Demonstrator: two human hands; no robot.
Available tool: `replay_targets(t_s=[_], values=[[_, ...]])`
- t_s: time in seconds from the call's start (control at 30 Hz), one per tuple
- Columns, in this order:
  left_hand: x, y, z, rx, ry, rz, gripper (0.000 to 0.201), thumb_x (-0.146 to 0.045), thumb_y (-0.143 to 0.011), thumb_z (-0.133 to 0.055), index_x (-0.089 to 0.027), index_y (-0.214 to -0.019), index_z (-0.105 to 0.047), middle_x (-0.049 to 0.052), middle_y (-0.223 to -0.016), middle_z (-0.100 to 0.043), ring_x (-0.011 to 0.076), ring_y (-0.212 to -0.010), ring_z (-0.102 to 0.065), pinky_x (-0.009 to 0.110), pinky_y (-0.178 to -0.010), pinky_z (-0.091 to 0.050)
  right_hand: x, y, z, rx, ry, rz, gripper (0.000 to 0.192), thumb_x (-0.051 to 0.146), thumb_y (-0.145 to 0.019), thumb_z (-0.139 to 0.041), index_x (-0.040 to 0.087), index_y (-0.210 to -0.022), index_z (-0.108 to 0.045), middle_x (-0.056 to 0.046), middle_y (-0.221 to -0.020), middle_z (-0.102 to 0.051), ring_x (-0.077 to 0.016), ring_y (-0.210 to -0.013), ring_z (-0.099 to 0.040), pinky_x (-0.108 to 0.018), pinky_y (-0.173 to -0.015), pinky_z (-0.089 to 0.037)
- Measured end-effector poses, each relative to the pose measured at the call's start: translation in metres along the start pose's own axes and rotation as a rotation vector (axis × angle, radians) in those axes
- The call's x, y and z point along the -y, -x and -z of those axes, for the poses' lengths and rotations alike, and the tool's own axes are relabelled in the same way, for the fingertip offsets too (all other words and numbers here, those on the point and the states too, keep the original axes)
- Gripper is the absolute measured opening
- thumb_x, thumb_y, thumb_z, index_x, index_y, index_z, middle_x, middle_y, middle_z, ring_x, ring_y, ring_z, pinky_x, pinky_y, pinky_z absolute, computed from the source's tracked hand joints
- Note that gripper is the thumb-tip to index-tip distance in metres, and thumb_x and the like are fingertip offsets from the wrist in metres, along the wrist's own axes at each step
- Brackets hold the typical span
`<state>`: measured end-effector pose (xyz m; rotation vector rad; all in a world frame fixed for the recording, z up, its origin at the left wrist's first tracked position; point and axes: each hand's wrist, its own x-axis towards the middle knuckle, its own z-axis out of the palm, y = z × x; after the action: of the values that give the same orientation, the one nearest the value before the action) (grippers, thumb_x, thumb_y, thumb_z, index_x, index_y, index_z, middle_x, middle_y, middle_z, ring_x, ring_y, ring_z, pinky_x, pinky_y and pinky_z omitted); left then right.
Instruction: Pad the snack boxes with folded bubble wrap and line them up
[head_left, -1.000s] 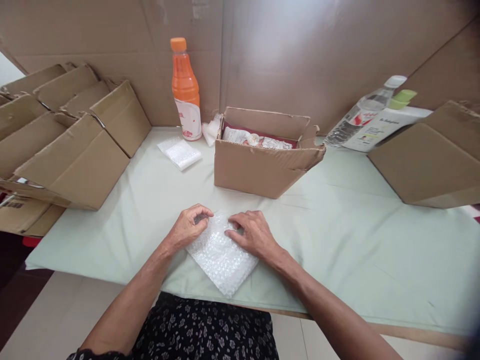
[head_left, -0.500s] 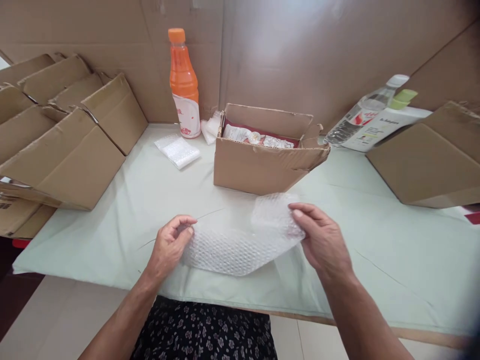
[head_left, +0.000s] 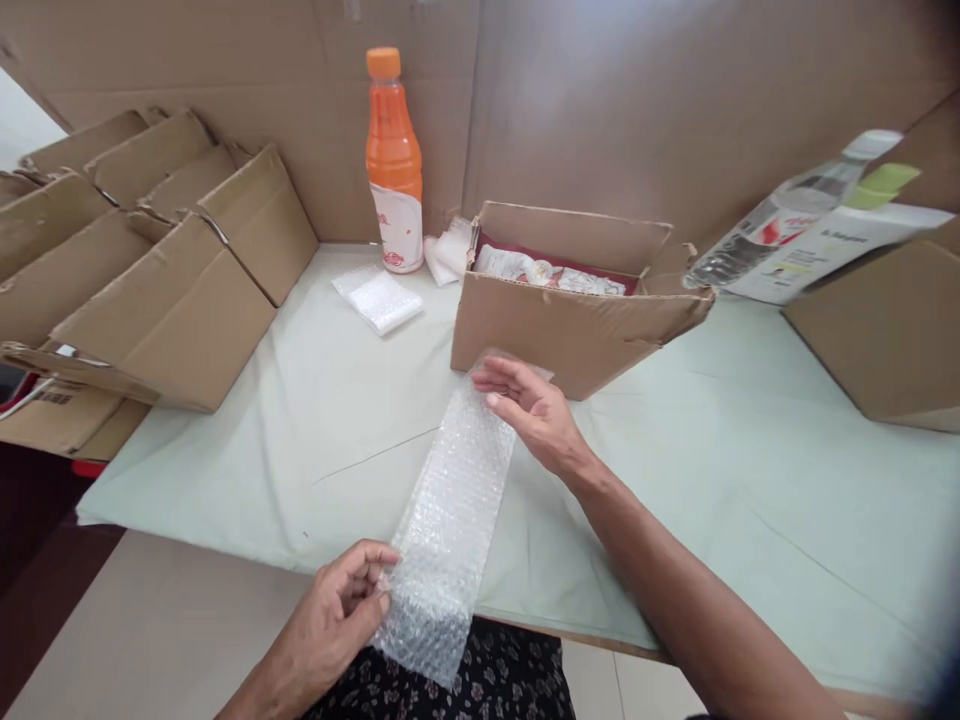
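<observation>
Bubble wrap strip (head_left: 454, 510) stretched lengthwise at frame centre-bottom over the counter (head_left: 675, 470) edge: left hand (head_left: 337, 615) pinches its near end, right hand (head_left: 536, 410) has fingers laid flat and open on its far end. Just behind, open cardboard box (head_left: 570, 325) holds wrapped white items on a red lining. Upper left: empty cardboard boxes (head_left: 150, 270), orange bottle (head_left: 393, 165), folded bubble wrap piece (head_left: 379, 298).
</observation>
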<state>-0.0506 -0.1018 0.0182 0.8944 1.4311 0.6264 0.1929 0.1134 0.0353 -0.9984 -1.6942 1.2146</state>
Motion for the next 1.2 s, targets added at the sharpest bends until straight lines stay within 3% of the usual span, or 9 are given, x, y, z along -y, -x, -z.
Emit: replay_targets(t_s=[0.2,0.3,0.4,0.6,0.77,0.9,1.03,1.13,1.2], values=[[-0.001,0.006,0.005,0.146,0.100,-0.074,0.054,-0.042,-0.088,-0.067,-0.025,-0.138,-0.056,-0.001,-0.081,-0.051,0.0114,-0.069,-0.048,0.024,-0.065,-0.040,-0.029,0.011,-0.002,0.109,0.453,0.154,0.024,0.023,-0.086,-0.059,0.024,-0.104,-0.075,-0.007,-0.123,-0.073,-0.0280,-0.117,-0.066,-0.051,-0.107,-0.048],[-0.020,0.001,0.004,0.202,0.200,-0.080,0.043,-0.044,-0.085,-0.072,-0.023,-0.122,-0.069,-0.002,-0.076,-0.051,0.0096,-0.066,-0.045,0.022,-0.062,-0.038,-0.027,0.011,-0.001,0.093,0.387,0.073,0.024,0.026,-0.089,-0.056,0.023,-0.103,-0.075,-0.006,-0.115,-0.076,-0.0245,-0.107,-0.070,-0.044,-0.097,-0.054],[-0.053,-0.018,-0.004,0.127,0.327,-0.072,0.028,-0.040,-0.080,-0.077,-0.019,-0.098,-0.075,-0.001,-0.073,-0.054,0.0085,-0.065,-0.047,0.022,-0.063,-0.039,-0.019,0.014,0.004,-0.006,0.319,-0.036,0.024,0.031,-0.090,-0.055,0.022,-0.100,-0.075,-0.004,-0.101,-0.078,-0.0208,-0.092,-0.071,-0.034,-0.079,-0.055],[-0.102,-0.081,-0.024,0.027,0.613,-0.087,0.033,-0.026,-0.067,-0.081,-0.013,-0.096,-0.072,0.005,-0.089,-0.067,0.0176,-0.083,-0.065,0.034,-0.083,-0.054,-0.011,0.028,0.019,-0.117,0.266,-0.030,0.024,0.034,-0.089,-0.057,0.021,-0.092,-0.076,-0.003,-0.089,-0.077,-0.0175,-0.079,-0.067,-0.030,-0.071,-0.051],[-0.102,-0.106,-0.033,0.007,0.672,-0.055,0.043,-0.018,-0.068,-0.080,-0.014,-0.107,-0.063,0.011,-0.104,-0.070,0.0248,-0.105,-0.068,0.040,-0.098,-0.050,0.003,0.036,0.027,-0.079,0.236,0.049,0.018,0.032,-0.091,-0.061,0.021,-0.094,-0.075,-0.003,-0.092,-0.078,-0.0180,-0.086,-0.070,-0.031,-0.076,-0.053],[-0.100,-0.105,-0.033,0.004,0.688,-0.066,0.053,-0.018,-0.068,-0.079,-0.016,-0.116,-0.056,0.011,-0.109,-0.070,0.0260,-0.107,-0.069,0.041,-0.098,-0.050,0.012,0.043,0.021,0.057,0.330,0.258,0.013,0.028,-0.092,-0.063,0.021,-0.096,-0.073,-0.003,-0.091,-0.077,-0.0179,-0.086,-0.071,-0.032,-0.079,-0.054],[-0.100,-0.104,-0.035,-0.038,0.690,-0.073,0.056,-0.016,-0.068,-0.078,-0.017,-0.119,-0.054,0.010,-0.109,-0.070,0.0237,-0.102,-0.070,0.039,-0.094,-0.052,0.017,0.049,0.013,-0.071,0.561,0.473,0.014,0.024,-0.093,-0.063,0.019,-0.102,-0.072,-0.007,-0.097,-0.075,-0.0200,-0.089,-0.070,-0.036,-0.080,-0.052],[-0.100,-0.106,-0.037,-0.060,0.682,-0.080,0.059,-0.016,-0.067,-0.079,-0.017,-0.121,-0.054,0.010,-0.109,-0.069,0.0231,-0.100,-0.071,0.037,-0.092,-0.053,0.023,0.050,0.014,-0.194,0.635,0.530,0.014,0.022,-0.093,-0.063,0.019,-0.104,-0.071,-0.008,-0.098,-0.073,-0.0203,-0.088,-0.068,-0.036,-0.078,-0.050],[-0.099,-0.107,-0.038,-0.056,0.672,-0.086,0.059,-0.016,-0.068,-0.079,-0.017,-0.121,-0.054,0.010,-0.110,-0.069,0.0237,-0.101,-0.070,0.037,-0.091,-0.053,0.026,0.052,0.015,-0.130,0.653,0.509,0.015,0.024,-0.094,-0.062,0.020,-0.106,-0.070,-0.008,-0.101,-0.073,-0.0207,-0.090,-0.067,-0.037,-0.080,-0.049]])
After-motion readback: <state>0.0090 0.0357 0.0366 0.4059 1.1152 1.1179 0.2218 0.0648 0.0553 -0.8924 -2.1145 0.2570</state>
